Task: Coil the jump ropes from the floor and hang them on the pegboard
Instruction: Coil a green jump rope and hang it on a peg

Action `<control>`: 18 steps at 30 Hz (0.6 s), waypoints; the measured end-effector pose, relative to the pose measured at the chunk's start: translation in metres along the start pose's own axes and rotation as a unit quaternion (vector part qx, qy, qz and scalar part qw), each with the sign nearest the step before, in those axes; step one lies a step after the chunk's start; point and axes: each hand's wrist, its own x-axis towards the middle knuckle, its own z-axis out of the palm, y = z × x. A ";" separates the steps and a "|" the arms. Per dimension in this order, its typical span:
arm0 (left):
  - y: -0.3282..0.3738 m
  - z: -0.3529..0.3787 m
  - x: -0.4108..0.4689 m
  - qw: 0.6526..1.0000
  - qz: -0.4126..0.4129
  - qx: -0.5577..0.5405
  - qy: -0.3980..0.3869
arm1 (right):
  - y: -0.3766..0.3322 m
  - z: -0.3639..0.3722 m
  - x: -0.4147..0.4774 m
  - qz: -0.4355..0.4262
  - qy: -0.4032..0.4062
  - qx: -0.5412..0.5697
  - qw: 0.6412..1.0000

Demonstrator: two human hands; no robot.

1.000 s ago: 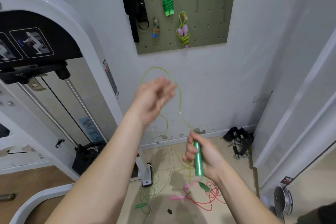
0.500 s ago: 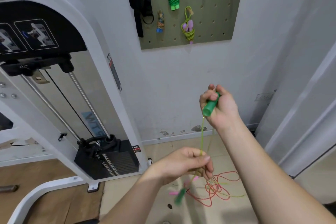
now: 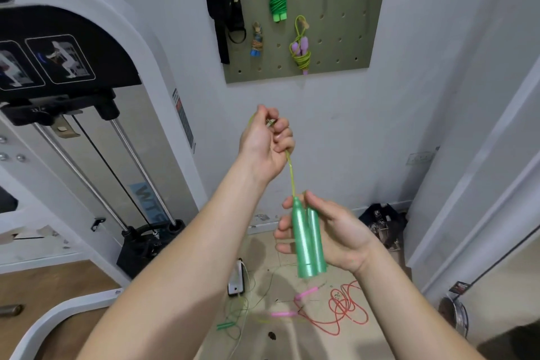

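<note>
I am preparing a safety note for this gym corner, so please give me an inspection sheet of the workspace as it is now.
Surface: tiled floor, ropes lying on it.
Job's things: two green handles side by side, their yellow-green rope running upward; red rope and thin green rope loose on the floor; green coil and yellow coil hanging on the pegboard.
Clutter: black bundle by the wall.
Hands: left hand grips the yellow-green rope; right hand holds both green handles.
Cables: white box on the floor; its lead cannot be told from the ropes.
Surroundings: weight machine on the left.
</note>
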 end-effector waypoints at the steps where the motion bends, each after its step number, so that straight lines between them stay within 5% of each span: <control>1: 0.002 -0.002 0.002 1.000 -0.002 -0.003 0.003 | -0.001 0.002 -0.001 -0.004 0.014 0.028 1.000; 8: 0.003 -0.015 0.007 0.999 0.009 -0.032 0.017 | -0.004 0.022 0.003 -0.037 0.056 0.013 0.998; 18: 0.003 -0.050 0.010 0.996 0.043 0.023 0.079 | -0.013 0.031 0.003 -0.082 -0.041 0.023 0.996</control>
